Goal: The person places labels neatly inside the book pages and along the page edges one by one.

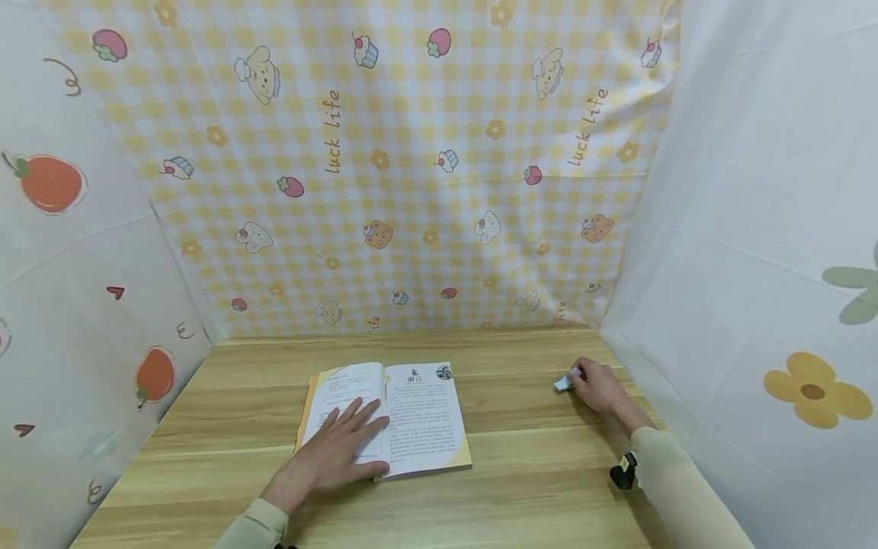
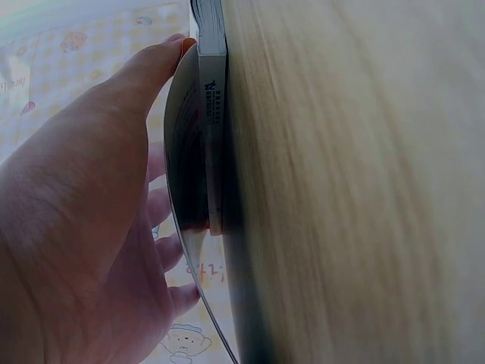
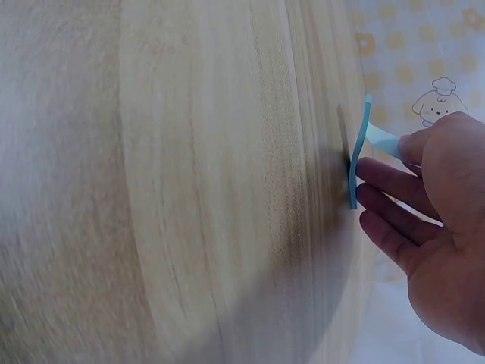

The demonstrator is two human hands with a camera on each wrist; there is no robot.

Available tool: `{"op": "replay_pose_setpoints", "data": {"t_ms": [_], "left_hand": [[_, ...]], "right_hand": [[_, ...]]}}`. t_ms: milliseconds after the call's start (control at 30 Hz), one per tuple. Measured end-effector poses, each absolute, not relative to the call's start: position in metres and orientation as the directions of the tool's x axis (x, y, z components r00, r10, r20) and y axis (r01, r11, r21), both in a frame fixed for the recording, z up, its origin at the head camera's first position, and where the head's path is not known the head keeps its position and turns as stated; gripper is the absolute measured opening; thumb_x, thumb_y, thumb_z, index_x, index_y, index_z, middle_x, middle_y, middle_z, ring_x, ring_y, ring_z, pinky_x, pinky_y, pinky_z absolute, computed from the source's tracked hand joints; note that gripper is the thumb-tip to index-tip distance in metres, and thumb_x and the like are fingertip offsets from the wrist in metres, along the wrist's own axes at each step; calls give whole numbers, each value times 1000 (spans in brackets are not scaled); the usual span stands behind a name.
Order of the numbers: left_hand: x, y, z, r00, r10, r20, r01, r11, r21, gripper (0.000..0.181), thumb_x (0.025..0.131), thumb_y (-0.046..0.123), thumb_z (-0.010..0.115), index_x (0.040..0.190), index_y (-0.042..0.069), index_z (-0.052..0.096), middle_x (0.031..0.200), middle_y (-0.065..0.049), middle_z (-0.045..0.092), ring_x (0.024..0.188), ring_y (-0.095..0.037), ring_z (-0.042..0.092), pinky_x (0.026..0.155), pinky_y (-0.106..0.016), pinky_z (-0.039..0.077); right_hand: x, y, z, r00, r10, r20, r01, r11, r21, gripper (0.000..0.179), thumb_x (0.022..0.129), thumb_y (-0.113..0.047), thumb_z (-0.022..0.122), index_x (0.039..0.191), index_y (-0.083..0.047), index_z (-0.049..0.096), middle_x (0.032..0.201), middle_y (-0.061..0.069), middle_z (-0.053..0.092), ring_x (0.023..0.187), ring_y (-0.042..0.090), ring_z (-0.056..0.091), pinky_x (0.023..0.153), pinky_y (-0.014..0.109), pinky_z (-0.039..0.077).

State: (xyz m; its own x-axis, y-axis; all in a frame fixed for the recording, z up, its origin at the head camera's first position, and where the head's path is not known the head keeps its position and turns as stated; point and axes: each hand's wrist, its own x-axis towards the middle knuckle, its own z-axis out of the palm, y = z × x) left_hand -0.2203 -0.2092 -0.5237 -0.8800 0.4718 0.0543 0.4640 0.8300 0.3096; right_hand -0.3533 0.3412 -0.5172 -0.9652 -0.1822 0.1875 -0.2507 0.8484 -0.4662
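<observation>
An open book (image 1: 428, 419) lies on the table, its printed pages facing up. My left hand (image 1: 336, 450) rests on the left page with fingers spread and the thumb by the centre fold. In the left wrist view that hand (image 2: 91, 189) lies against the curved page edge (image 2: 178, 152). Over at the right, my right hand (image 1: 600, 387) is at a small light-blue sticky note pad (image 1: 564, 383). The right wrist view shows the thumb side pinching a top sheet (image 3: 384, 141), which curls up off the pad (image 3: 353, 178); other fingers touch the pad.
The wooden table (image 1: 507, 496) spans the space between both hands. A yellow checked curtain (image 1: 411, 191) hangs along its back edge, with white patterned curtains (image 1: 741, 191) at either side. A black wrist device (image 1: 623, 471) sits at the right sleeve.
</observation>
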Motion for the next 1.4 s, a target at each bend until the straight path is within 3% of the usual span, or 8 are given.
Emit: {"op": "replay_pose_setpoints", "data": {"t_ms": [400, 867, 1400], "left_hand": [[-217, -209, -521, -880, 472, 54, 463, 825, 324, 92, 102, 76, 66, 169, 15, 53, 186, -17, 33, 174, -52, 26, 136, -82, 22], [-217, -208, -520, -880, 470, 61, 463, 824, 326, 91, 102, 74, 68, 168, 14, 54, 186, -18, 33, 173, -53, 26, 136, -84, 22], [-217, -208, -521, -881, 468, 63, 462, 827, 320, 91, 102, 75, 67, 168, 14, 54, 186, -18, 33, 173, -53, 27, 135, -84, 22]], "right_hand": [[-352, 342, -517, -964, -190, 186, -257, 848, -463, 13, 114, -14, 62, 110, -4, 68, 93, 8, 73, 75, 18, 55, 70, 32, 45], [-353, 339, -519, -966, -191, 172, -252, 840, -481, 22, 113, -16, 67, 92, -9, 67, 78, 2, 62, 68, 16, 50, 64, 27, 38], [-352, 332, -523, -956, -233, 181, -290, 857, -427, 18, 104, -11, 78, 88, -5, 71, 91, 9, 72, 77, 17, 57, 70, 34, 48]]}}
